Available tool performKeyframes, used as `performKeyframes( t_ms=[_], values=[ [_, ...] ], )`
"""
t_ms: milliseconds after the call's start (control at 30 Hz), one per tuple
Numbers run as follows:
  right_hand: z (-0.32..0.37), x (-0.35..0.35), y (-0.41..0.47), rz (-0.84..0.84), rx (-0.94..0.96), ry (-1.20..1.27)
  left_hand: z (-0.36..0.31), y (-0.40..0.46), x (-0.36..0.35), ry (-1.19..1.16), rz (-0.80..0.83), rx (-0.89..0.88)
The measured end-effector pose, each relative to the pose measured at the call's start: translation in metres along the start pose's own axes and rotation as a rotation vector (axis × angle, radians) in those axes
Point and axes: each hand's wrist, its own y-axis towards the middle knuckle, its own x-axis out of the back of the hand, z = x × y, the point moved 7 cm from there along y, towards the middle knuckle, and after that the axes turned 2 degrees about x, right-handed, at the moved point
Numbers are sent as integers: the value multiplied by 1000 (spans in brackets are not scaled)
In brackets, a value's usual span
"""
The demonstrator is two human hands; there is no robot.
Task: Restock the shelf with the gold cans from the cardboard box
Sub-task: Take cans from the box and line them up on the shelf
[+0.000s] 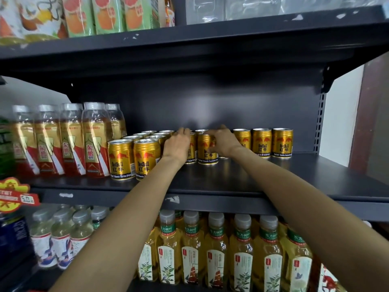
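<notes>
Several gold cans stand on the dark middle shelf (231, 182). Two stand at the front left (121, 159), more in rows behind them, and three in a line at the back right (262, 143). My left hand (176, 145) reaches in and curls over a gold can that it mostly hides; only the can's right side (192, 150) shows. My right hand (224, 143) grips another can behind and to the right of a free-standing gold can (207, 149) between my hands. The cardboard box is out of view.
Tall red-and-gold bottles (69, 140) fill the shelf's left end. The shelf's front right part is bare. Yellow tea bottles (214, 249) and pale bottles (61, 234) stand on the shelf below. Cartons (109, 15) sit on the shelf above. A red price tag (14, 194) hangs at left.
</notes>
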Motion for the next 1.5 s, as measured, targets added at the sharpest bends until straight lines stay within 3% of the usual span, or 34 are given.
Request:
performKeyframes(
  t_ms=[267,767,900,1033,1100,1200,1333,1500],
  values=[
    [7,-3,7,-40,17,-15,1,1,-9,71,-107,-53],
    [3,-8,10,-68,-17,60,6,-1,-11,-93,-67,9],
    [-1,-2,6,-39,16,97,3,-4,-5,-180,-46,-5],
    [3,21,-16,-128,55,116,-9,-26,26,-195,-19,-88],
    [13,37,-41,-224,110,128,-15,-51,54,-239,-102,-166],
    [32,57,-96,-379,161,246,-12,-108,97,-340,-416,-245],
    [61,58,-180,-510,218,379,5,-181,110,-377,-756,-209],
    [80,10,-275,-628,166,408,29,-257,69,-593,-726,-67]
  ],
)
